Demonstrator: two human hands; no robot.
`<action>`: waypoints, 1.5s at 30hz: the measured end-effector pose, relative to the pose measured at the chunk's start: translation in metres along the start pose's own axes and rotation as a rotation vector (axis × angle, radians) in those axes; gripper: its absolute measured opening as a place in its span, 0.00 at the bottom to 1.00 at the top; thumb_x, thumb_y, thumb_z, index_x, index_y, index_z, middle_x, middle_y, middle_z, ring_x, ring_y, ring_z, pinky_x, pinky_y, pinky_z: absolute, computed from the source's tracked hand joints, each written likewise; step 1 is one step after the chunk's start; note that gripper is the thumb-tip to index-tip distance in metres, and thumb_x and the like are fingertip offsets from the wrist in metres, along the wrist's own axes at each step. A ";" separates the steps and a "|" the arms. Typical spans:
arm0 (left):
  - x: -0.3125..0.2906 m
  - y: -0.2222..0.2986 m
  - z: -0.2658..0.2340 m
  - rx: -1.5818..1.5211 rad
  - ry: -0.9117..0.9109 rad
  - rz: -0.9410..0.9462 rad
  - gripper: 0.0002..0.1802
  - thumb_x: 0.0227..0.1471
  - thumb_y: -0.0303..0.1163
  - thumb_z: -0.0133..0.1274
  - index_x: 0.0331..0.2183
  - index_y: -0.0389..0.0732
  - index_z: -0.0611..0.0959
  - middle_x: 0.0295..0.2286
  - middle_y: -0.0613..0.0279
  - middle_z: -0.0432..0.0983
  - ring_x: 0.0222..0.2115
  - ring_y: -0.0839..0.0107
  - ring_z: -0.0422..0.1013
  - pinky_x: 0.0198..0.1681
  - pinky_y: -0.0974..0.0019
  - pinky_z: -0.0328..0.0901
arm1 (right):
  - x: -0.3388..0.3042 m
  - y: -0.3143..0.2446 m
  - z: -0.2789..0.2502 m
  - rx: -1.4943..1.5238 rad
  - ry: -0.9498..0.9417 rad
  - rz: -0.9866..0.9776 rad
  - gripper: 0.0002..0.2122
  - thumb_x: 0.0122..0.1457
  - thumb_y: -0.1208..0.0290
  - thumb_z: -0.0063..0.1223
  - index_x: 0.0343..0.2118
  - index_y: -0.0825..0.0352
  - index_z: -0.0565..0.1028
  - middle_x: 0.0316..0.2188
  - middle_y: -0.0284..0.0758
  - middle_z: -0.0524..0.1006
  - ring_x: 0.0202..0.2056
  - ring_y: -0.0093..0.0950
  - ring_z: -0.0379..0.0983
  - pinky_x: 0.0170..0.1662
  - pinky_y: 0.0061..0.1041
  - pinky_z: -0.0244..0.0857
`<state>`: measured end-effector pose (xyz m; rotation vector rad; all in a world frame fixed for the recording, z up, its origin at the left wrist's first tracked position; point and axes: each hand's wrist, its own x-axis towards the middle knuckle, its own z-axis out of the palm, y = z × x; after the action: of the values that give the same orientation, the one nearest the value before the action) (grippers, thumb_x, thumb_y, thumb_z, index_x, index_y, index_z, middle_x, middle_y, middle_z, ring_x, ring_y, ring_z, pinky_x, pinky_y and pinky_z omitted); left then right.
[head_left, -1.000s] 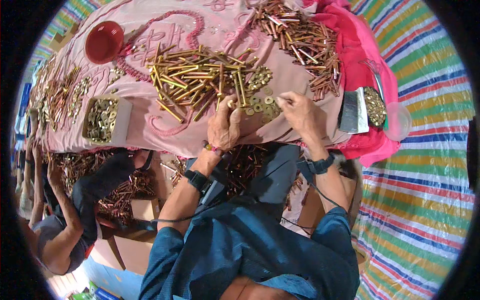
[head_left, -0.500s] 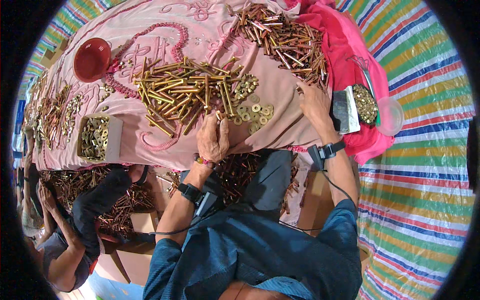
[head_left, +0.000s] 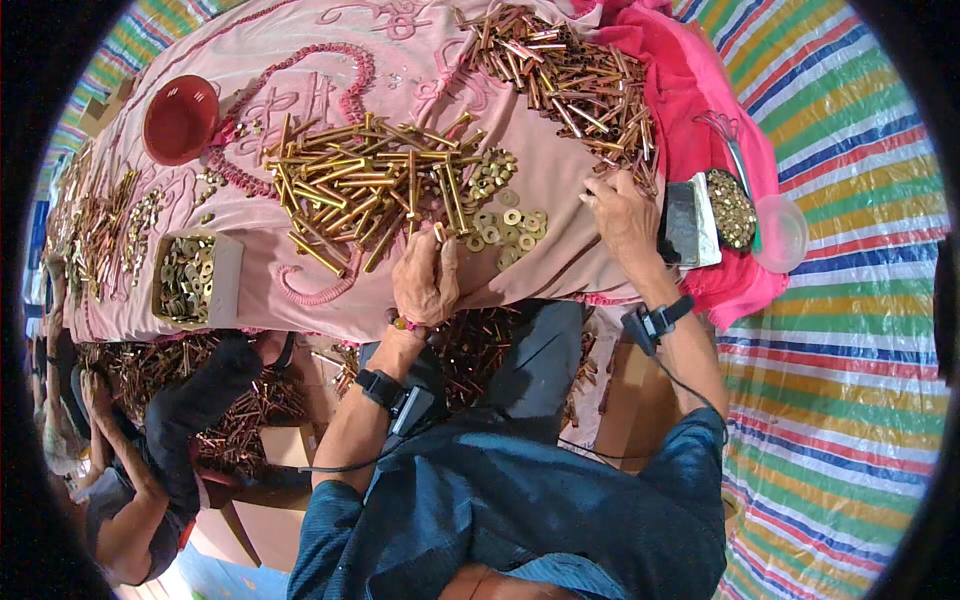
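My left hand (head_left: 425, 278) rests at the near edge of a pile of long gold-coloured bolts (head_left: 360, 185). Its fingers are closed on a small brass-coloured piece (head_left: 438, 233), whose exact kind is unclear. Flat washers (head_left: 510, 236) lie spread just to the right of that hand, with a small heap of nuts (head_left: 490, 174) beyond them. My right hand (head_left: 624, 222) is at the near end of a heap of coppery metal tubes (head_left: 575, 90). Its fingers are bent together, and whatever they pinch is too small to make out.
On the left stand a red bowl (head_left: 180, 120) and a white box (head_left: 227, 280) of washers. At the right are a dark tray (head_left: 681, 225), a container of small nuts (head_left: 731, 207) and a clear plastic dish (head_left: 781, 233). Another person's hands (head_left: 95, 395) show at far left.
My right hand has shifted slightly, its fingers curling more at the edge of the tubes, and its wrist has moved a little nearer. My left hand stays almost still.
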<state>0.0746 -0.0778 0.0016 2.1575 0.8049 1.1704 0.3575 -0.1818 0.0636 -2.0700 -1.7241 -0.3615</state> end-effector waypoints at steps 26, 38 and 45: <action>-0.001 -0.007 0.002 -0.093 0.057 0.059 0.09 0.54 0.26 0.56 0.38 0.35 0.78 0.28 0.49 0.73 0.29 0.47 0.72 0.31 0.55 0.67 | -0.027 -0.046 0.003 0.975 -0.042 0.508 0.35 0.56 0.81 0.59 0.65 0.73 0.55 0.35 0.41 0.78 0.37 0.24 0.76 0.41 0.21 0.71; -0.002 -0.005 0.001 -0.177 -0.022 -0.009 0.14 0.53 0.25 0.56 0.44 0.37 0.80 0.31 0.48 0.77 0.32 0.47 0.74 0.33 0.54 0.69 | 0.032 -0.150 0.015 1.279 0.057 0.238 0.34 0.58 0.83 0.55 0.67 0.66 0.54 0.38 0.39 0.77 0.35 0.23 0.76 0.38 0.22 0.73; 0.001 -0.003 -0.008 -0.223 -0.009 -0.094 0.10 0.56 0.28 0.56 0.42 0.39 0.82 0.24 0.48 0.74 0.24 0.48 0.72 0.27 0.57 0.65 | 0.031 -0.150 0.020 1.126 0.046 0.211 0.33 0.58 0.83 0.55 0.66 0.67 0.55 0.37 0.40 0.78 0.34 0.22 0.76 0.36 0.20 0.73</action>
<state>0.0672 -0.0736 0.0033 1.9211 0.7270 1.1449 0.2151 -0.1241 0.0829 -1.3276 -1.1862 0.5240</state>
